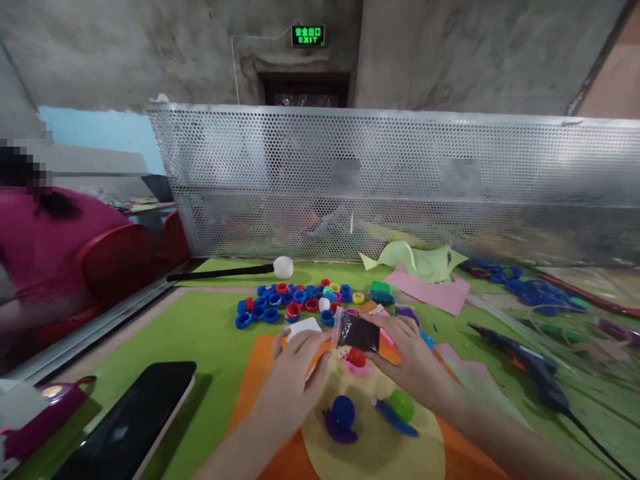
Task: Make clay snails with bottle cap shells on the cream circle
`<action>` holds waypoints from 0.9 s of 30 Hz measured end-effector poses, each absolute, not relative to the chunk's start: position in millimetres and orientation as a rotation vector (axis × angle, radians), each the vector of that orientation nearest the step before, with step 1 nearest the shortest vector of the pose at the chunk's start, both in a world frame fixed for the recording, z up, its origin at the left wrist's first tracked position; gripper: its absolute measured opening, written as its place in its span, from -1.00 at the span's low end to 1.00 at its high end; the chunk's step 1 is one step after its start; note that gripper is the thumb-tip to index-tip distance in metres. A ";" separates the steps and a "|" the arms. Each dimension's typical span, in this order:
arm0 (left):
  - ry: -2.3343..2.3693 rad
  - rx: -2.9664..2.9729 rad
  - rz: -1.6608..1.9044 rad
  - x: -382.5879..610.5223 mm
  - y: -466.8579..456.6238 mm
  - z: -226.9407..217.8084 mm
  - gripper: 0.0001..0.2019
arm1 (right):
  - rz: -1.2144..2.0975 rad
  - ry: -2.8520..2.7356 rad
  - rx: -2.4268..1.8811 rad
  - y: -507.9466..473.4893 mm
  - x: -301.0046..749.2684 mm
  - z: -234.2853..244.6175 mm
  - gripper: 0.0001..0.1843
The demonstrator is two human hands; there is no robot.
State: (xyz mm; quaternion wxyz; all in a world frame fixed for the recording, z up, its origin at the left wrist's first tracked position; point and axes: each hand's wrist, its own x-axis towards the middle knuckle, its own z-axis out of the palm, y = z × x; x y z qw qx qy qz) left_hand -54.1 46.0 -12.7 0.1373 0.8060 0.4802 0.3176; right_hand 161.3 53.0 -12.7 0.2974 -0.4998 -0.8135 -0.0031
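Note:
A small clear plastic bag with a black filling (359, 333) is held up above the yellow round paper. My right hand (405, 353) grips its right edge between thumb and fingers. Beside the bag's transparent left edge is my left hand (297, 367), its thumb and index finger apart; whether a fingertip touches the bag I cannot tell. A white packet or card (304, 328) shows behind the left fingers. Below the hands, a blue-and-purple snail figure (343, 415) and a green-shelled snail figure (401, 405) lie on the yellow paper (380, 453). A red-and-pink figure (356, 360) is partly hidden.
Several coloured bottle caps (293, 310) lie beyond my hands. A black stick with a white ball end (283, 267) lies behind them. At left is a phone (135, 413); at right, a glue gun (530, 367) with its cord. A perforated metal screen (300, 173) stands behind.

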 end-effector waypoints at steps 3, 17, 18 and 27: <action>1.320 2.197 0.963 -47.6 44.4 -19.5 -0.67 | 0.055 -2.132 -1.295 53.9 162.4 -20.3 -0.56; 1.431 1.367 1.355 -56.0 69.3 -25.1 -0.59 | 0.345 -2.531 -1.458 22.3 165.8 12.5 -0.63; 1.438 1.344 1.370 -57.8 70.3 -25.6 -0.59 | 0.350 -2.569 -1.432 21.5 166.4 12.2 -0.64; 1.397 1.352 1.325 -58.1 64.2 -18.0 -0.64 | 0.188 -2.597 -1.397 21.4 171.9 -0.4 -0.52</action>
